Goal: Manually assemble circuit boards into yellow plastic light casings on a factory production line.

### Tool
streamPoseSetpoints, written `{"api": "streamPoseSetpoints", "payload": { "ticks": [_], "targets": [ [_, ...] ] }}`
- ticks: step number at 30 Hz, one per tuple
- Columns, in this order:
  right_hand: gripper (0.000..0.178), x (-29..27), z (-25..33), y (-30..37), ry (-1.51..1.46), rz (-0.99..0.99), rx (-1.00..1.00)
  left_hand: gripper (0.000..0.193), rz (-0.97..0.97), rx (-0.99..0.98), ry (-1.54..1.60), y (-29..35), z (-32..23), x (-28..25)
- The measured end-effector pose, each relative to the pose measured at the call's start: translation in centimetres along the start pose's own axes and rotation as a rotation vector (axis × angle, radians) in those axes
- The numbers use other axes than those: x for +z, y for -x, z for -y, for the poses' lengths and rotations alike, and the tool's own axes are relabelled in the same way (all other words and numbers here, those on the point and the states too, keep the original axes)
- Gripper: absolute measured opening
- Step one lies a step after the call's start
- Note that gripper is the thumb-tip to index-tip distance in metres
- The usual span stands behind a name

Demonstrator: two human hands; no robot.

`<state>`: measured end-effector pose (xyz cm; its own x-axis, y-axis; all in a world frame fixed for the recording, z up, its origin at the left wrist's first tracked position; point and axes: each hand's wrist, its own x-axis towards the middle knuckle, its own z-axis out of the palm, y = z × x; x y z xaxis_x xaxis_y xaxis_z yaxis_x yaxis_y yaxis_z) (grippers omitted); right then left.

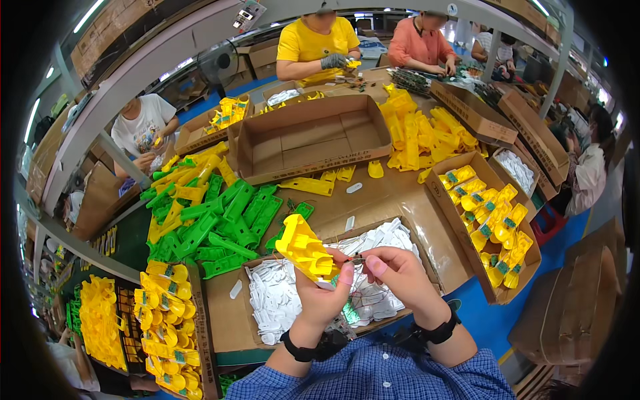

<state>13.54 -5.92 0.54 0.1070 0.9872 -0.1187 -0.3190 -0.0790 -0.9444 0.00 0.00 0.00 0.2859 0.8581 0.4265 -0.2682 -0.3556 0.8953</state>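
My left hand (319, 297) is closed around a yellow plastic housing (299, 245), its hollow, ribbed side showing. Thumb and fingers of my right hand (403, 275) pinch a small dark part with thin wires (358, 259), just right of the housing. The left fingertips meet it from the other side. Below both hands, a low cardboard tray holds many small white plastic pieces (272, 300). A green circuit board (349, 312) and thin red wires lie over these pieces, partly hidden by my hands.
Green housings (223, 213) are heaped at left, yellow ones (417, 133) at the far right. An open cardboard box (313, 137) stands ahead. Boxes of yellow assemblies (497, 220) flank me on the right and at lower left. Co-workers (320, 47) sit across the table.
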Motion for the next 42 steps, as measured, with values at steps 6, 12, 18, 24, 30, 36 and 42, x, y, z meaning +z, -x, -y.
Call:
{"api": "streamPoseSetpoints", "payload": {
  "ticks": [6, 12, 18, 24, 30, 36, 42],
  "targets": [
    [0.020, 1.0, -0.7, 0.1, 0.036, -0.154, -0.274, 0.046, -0.110, -0.072, 0.069, 0.9, 0.1, 1.2],
    [0.020, 1.6, -0.7, 0.5, -0.130, -0.216, -0.273, 0.060, -0.124, -0.174, 0.239, 1.4, 0.4, 1.4],
    [0.019, 1.5, -0.7, 0.5, -0.076, -0.243, -0.285, 0.058, -0.147, -0.205, 0.196, 1.5, 0.4, 1.6],
    [0.017, 1.6, -0.6, 0.5, -0.087, -0.262, -0.279, 0.055, -0.141, -0.222, 0.188, 1.6, 0.4, 1.6],
    [0.018, 1.5, -0.7, 0.5, -0.087, -0.261, -0.270, 0.056, -0.138, -0.159, 0.089, 1.8, 0.8, 1.5],
    [0.021, 1.0, -1.1, -0.9, 0.054, -0.239, -0.300, 0.057, -0.215, -0.112, 0.005, 2.7, 1.7, -1.0],
    [0.019, 2.0, 1.2, -5.8, 0.350, -0.147, -0.340, 0.058, -0.440, -0.292, -0.013, 4.8, 1.5, -8.2]
  ]
}}
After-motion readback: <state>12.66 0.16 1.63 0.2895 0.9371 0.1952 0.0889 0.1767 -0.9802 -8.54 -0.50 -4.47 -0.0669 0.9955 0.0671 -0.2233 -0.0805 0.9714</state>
